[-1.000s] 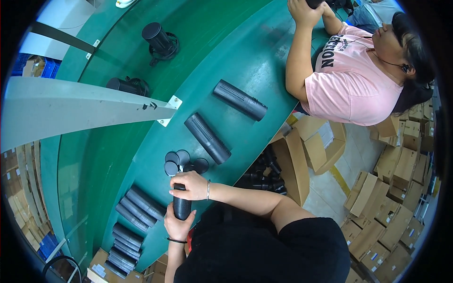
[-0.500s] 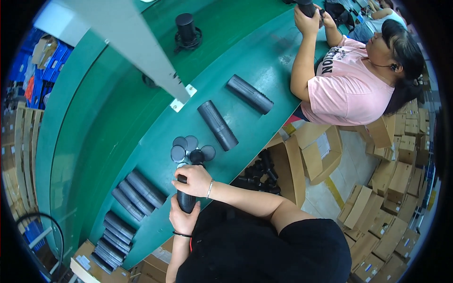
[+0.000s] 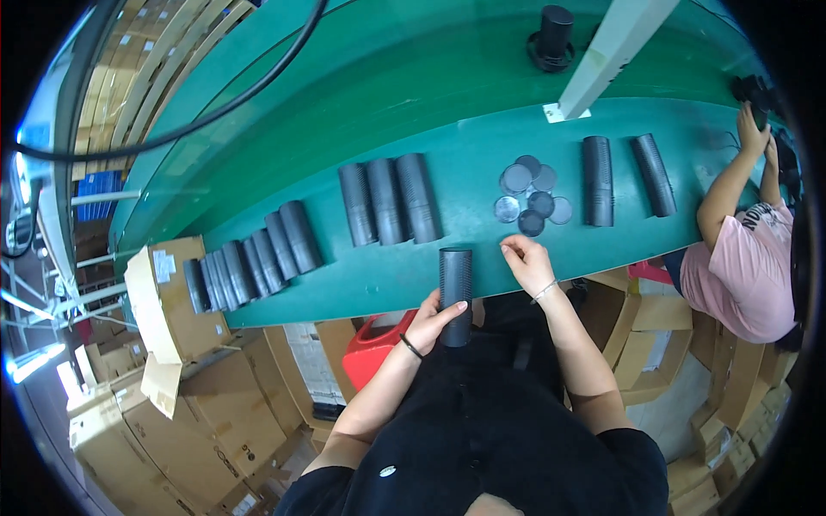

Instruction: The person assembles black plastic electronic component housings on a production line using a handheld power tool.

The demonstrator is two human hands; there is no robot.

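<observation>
My left hand [image 3: 434, 322] is wrapped round the lower part of a black perforated cylinder [image 3: 456, 279], held upright in the picture at the table's near edge. Its top end points away from me. Just to the right, my right hand [image 3: 527, 261] is off the cylinder, with fingers curled together in a pinch. Whatever they hold, if anything, is too small to make out. Beyond those fingertips lies a cluster of round dark discs [image 3: 540, 204], several of them overlapping on the green table [image 3: 482, 142].
Three black cylinders [image 3: 387, 199] lie left of the discs; a longer row [image 3: 249, 258] continues toward an open cardboard box [image 3: 176, 297]. Two more cylinders [image 3: 598, 181] lie to the right. A metal post [image 3: 607, 56] stands behind. A co-worker in pink [image 3: 748, 271] sits at the right.
The view has swung left, bringing more of the cylinder row into sight. My right hand has left the cylinder and is apart from it, near the discs; my left hand keeps its hold.
</observation>
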